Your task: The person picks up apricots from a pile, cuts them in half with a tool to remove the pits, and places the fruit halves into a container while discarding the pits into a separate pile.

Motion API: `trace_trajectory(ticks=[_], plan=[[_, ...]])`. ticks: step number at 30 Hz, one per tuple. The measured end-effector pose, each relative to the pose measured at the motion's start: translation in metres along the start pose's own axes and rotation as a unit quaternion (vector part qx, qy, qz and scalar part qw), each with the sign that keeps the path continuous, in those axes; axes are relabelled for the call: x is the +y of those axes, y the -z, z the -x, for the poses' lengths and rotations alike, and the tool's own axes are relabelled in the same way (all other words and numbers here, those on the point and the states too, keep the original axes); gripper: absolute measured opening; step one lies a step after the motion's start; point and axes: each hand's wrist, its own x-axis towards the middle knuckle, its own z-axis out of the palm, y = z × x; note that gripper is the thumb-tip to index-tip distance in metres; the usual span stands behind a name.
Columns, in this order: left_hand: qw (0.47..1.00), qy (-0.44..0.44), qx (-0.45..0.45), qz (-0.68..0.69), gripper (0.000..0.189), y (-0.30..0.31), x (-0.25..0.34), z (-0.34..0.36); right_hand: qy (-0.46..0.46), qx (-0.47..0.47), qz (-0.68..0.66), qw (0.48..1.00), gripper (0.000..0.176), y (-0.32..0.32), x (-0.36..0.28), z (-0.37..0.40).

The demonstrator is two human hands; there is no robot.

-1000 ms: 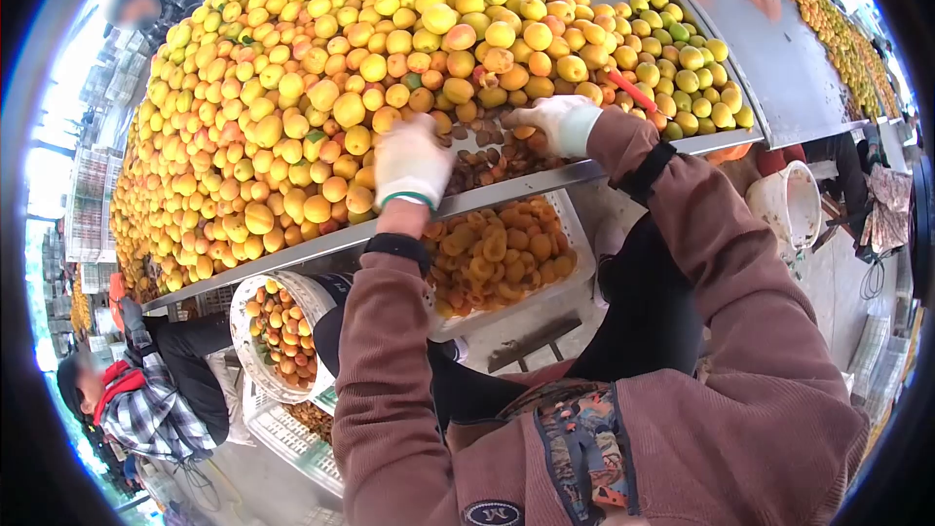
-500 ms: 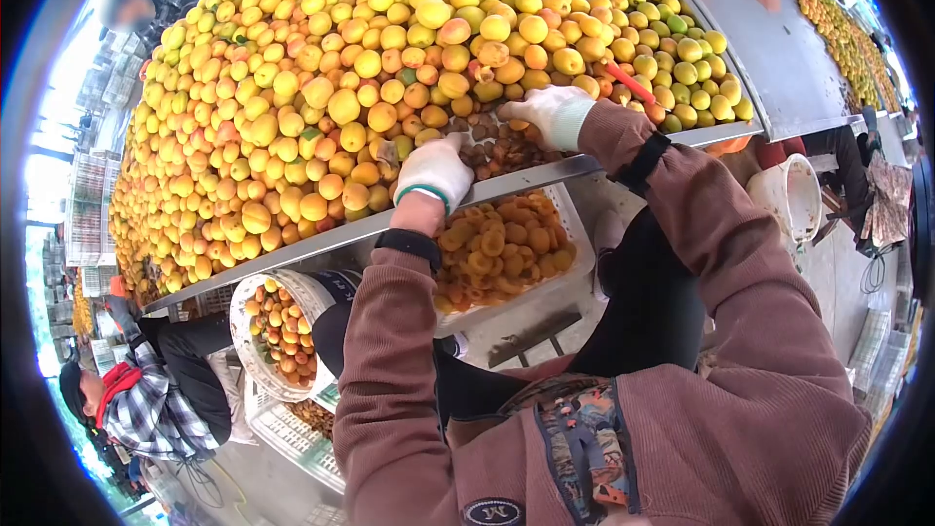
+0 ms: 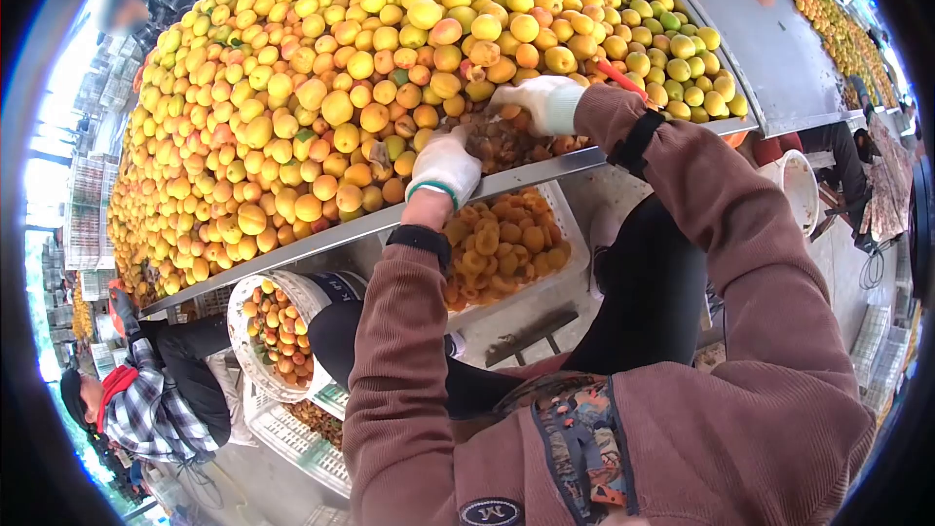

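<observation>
A great heap of yellow-orange apricots covers the metal table. At its near edge, my left hand, in a white glove, has its fingers curled; anything inside them is hidden. My right hand, also gloved, is bent over a patch of brown apricot pits between the two hands. An orange piece of fruit shows just under its fingertips, but the grip is not clear. Below the table edge, a white crate holds opened apricot halves. A red strip-like object lies beyond my right wrist.
A white bucket of apricots tilts beside my left knee, above a pale plastic basket. Another white bucket stands at right. A person in a checked shirt sits at left. The metal table rim runs in front of me.
My left hand has shifted slightly right and down in view. My right hand has moved slightly left, its fingers now lower over the pits. The whole view has shifted a little.
</observation>
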Motion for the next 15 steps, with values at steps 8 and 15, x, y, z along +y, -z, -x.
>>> trace_trajectory(ticks=[8,15], plan=[[0.99,-0.006,0.112,0.082,0.051,-0.017,0.004,-0.004,-0.125,0.36,-0.607,0.697,0.047,0.029,0.011,0.009],[0.998,0.01,0.045,0.045,0.05,-0.009,0.007,-0.003,-0.083,0.09,-0.097,0.988,0.034,0.005,-0.01,0.078]])
